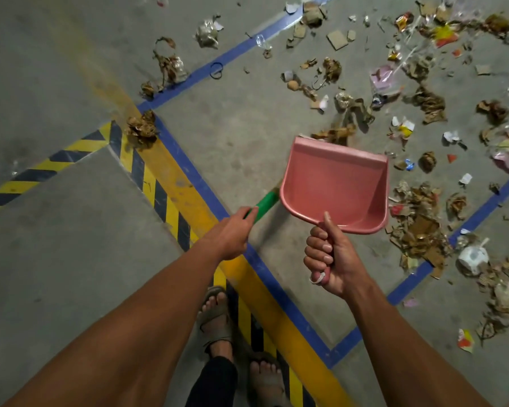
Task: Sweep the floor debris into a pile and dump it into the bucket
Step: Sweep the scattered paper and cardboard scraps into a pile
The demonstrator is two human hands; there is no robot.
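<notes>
We hold a pink dustpan [334, 183] in our right hand [329, 259], fingers wrapped round its handle and thumb laid up along it toward the pan, which is raised above the floor [71, 245] with its open mouth pointing away from us. Our left hand [232, 233] grips the green handle of a broom [265, 204]; the handle runs up and right behind the pan's left edge, and the brush end is hidden, so we cannot tell where it touches. The debris [417, 221] lies scattered, not yet piled: torn cardboard, crumpled paper, wrappers and bits of plastic spread across the upper right and right of the floor, mostly inside a square marked in blue tape [194, 174]. A few clumps sit apart to the left, one on the tape corner beside a yellow stripe [171, 160] and black-and-yellow hazard tape [53, 163]. Our sandalled feet [215, 315] stand on the hazard tape at the bottom.
</notes>
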